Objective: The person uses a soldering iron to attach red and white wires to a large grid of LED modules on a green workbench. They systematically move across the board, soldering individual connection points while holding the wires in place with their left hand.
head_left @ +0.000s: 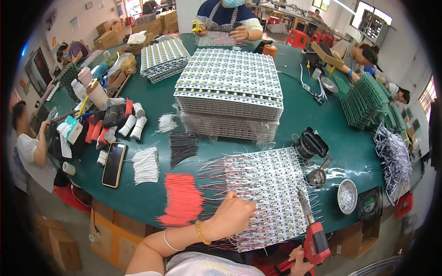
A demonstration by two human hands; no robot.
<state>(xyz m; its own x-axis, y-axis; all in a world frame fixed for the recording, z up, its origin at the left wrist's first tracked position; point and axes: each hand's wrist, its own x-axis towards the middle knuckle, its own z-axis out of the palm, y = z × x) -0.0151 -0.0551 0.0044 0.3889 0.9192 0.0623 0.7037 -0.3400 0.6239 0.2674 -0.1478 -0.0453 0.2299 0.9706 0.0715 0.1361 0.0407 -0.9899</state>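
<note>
My left hand [234,214] is closed in a pinch over the left part of a white circuit board panel [276,193]. What its fingers hold is too small to make out. Rows of small components cover the panel, and thin red and dark wires stick out along its left edge. In my right hand [299,263] is a red soldering gun [316,244], its metal tip slanting up over the panel's right side. Left of the panel lie piles of short red wires [182,200], white wires [146,165] and black wires [183,148].
Behind the panel rises a tall stack of circuit boards [230,78], with a smaller stack [165,57] to its left. A phone [114,164] and wire bundles [136,128] lie left. A metal bowl [347,196] and soldering iron stand [316,176] are right. A co-worker [228,18] sits opposite.
</note>
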